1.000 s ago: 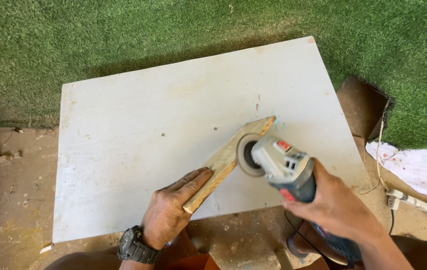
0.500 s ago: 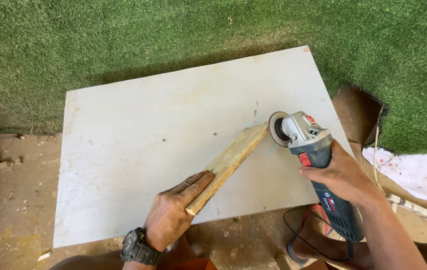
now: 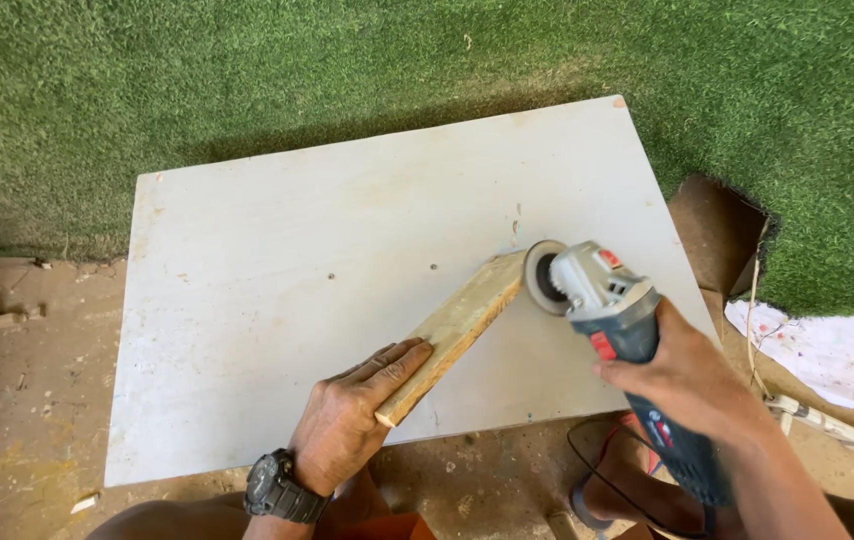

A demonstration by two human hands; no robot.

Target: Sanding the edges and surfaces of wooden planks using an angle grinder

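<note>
Grinder [image 3: 602, 295] back against plank [image 3: 457, 325].

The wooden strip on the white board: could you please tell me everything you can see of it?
The wooden strip is a pale, flat, rough-looking length of bare wood lying diagonally on the white board, its near end lower left, far end upper right. The left hand presses fingers on its near end. The disc of the angle grinder, held in the right hand, sits at its far end; actual contact cannot be told.
</note>
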